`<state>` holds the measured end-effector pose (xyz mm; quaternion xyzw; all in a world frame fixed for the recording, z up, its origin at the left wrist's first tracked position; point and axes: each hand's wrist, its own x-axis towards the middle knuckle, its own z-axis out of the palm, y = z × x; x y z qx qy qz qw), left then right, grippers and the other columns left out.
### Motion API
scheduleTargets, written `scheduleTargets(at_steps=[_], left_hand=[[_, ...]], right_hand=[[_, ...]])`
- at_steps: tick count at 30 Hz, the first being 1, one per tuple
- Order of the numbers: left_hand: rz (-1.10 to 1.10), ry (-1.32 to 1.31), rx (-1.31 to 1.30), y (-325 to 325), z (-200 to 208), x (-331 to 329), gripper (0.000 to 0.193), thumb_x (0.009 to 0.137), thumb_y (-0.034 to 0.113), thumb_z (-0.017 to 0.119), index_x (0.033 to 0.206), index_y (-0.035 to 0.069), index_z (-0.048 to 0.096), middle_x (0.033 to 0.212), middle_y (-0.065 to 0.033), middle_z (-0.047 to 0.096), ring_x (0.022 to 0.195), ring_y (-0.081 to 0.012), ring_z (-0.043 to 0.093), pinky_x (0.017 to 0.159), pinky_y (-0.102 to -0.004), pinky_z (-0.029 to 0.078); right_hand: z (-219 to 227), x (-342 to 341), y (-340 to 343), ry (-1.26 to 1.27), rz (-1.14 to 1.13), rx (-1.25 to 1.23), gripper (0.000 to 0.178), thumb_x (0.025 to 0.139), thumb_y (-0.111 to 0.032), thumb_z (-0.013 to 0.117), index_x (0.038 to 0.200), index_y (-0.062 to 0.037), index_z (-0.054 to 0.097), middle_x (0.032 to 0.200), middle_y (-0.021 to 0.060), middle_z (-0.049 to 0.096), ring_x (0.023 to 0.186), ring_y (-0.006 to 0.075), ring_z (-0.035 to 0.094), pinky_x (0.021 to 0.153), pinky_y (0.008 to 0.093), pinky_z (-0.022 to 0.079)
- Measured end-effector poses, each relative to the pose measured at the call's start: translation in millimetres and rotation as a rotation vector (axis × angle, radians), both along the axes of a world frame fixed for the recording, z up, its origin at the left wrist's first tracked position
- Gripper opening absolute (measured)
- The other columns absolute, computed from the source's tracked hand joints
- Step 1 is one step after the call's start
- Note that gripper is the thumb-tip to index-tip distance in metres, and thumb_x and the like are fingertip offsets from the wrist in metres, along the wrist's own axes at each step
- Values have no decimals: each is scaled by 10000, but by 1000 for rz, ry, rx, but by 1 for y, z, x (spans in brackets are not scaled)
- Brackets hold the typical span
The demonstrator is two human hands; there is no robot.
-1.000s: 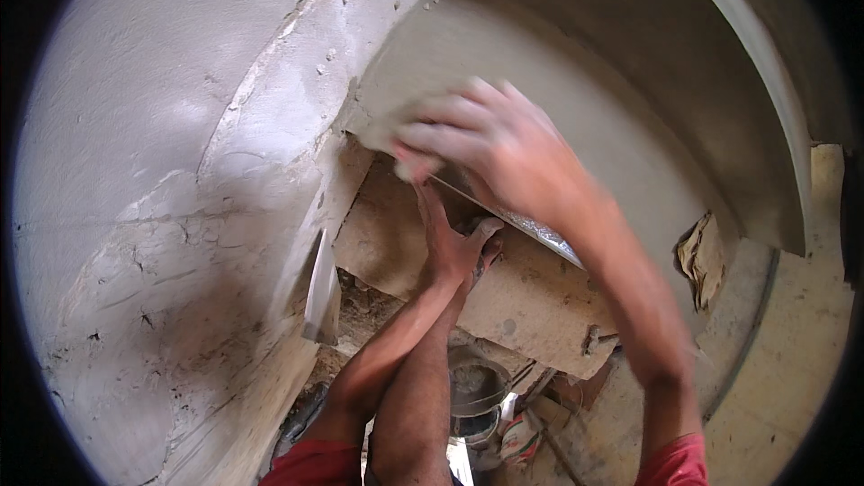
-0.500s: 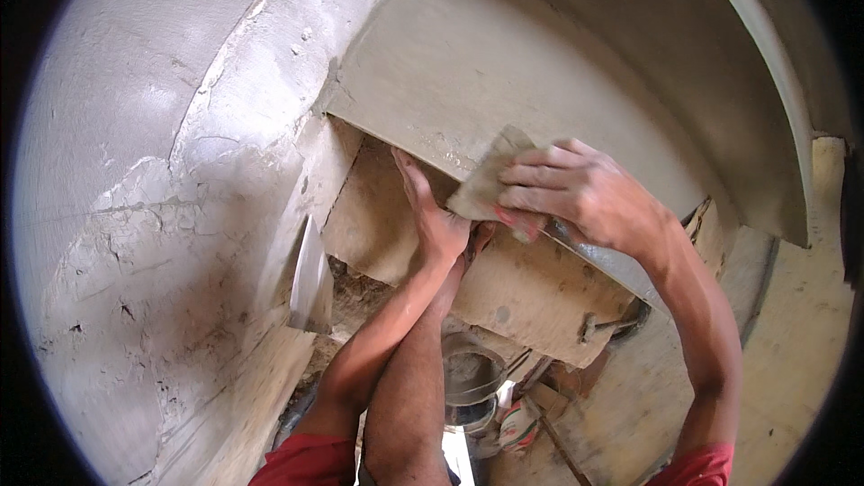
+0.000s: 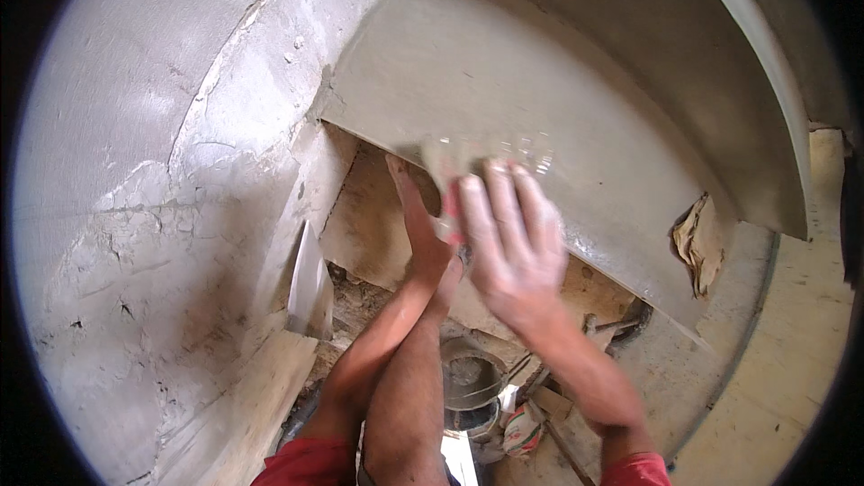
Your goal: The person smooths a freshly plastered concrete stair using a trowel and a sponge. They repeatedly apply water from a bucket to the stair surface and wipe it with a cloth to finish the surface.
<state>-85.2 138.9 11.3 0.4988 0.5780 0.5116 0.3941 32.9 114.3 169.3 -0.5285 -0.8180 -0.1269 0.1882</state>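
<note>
My right hand (image 3: 517, 252) presses a flat, greyish pad (image 3: 441, 166) with red marks against the smooth grey plastered step (image 3: 504, 81), close to its front edge. Motion blurs the pad; whether it is sponge or folded sacking I cannot tell. My left hand (image 3: 425, 220) is at the underside of that edge, its fingers stretched upward and the tips by the lip. Its palm side is turned away from view. Beside my left forearm, my bare leg (image 3: 405, 396) reaches up toward the step.
Crumpled brown paper (image 3: 697, 243) lies at the step's right end. Below stand a bucket (image 3: 472, 373) with grey contents and a red-and-white sack (image 3: 522, 430). A rough plastered wall (image 3: 153, 261) rises at left; a curved grey wall (image 3: 720, 99) bounds the right.
My right hand has swept left along the step edge with the pad, its fingers now pointing away from me. The crumpled paper shows more fully. My left hand stays nearly still.
</note>
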Motion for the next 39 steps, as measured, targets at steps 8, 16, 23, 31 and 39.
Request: scheduleTargets(at_steps=[8,16,23,31,39], left_hand=[[-29,72,-85,-10,4,-12,979,1032,375,678,1705,23,60,1650,-205,338,1494,-311,369,1213,-405,388],[-66,-298,-96,-5,-4,-16,964,944,258,787,1654,-42,207,1626,-266,385,1512,-368,393,1257,-465,324],[10,102,94,-3,-10,-13,1078,983,417,750,1683,-58,83,1742,-341,81,1624,-470,131,1306,-517,189],[29,172,236,4,-10,-8,1023,996,370,740,1685,-44,108,1727,-362,112,1606,-519,146,1294,-554,216],[32,132,150,1,-9,-5,1016,1028,450,680,1674,-74,97,1745,-329,84,1631,-459,108,1317,-521,157]], right_hand=[[-32,-43,-53,112,72,-171,514,914,-159,649,1383,50,635,1435,228,636,1327,392,604,978,468,514],[45,-34,84,147,491,-228,457,885,-80,662,1337,-97,722,1434,105,681,1356,309,601,1070,470,499],[24,-24,192,-34,809,-435,448,864,-35,666,1295,-122,748,1434,111,676,1355,325,593,1107,449,518],[46,64,105,-48,623,-527,414,827,-165,814,1223,-64,754,1284,98,740,1215,320,666,954,435,555],[52,133,27,14,443,-604,363,816,-165,835,1148,-49,746,1240,103,743,1204,326,672,924,442,544]])
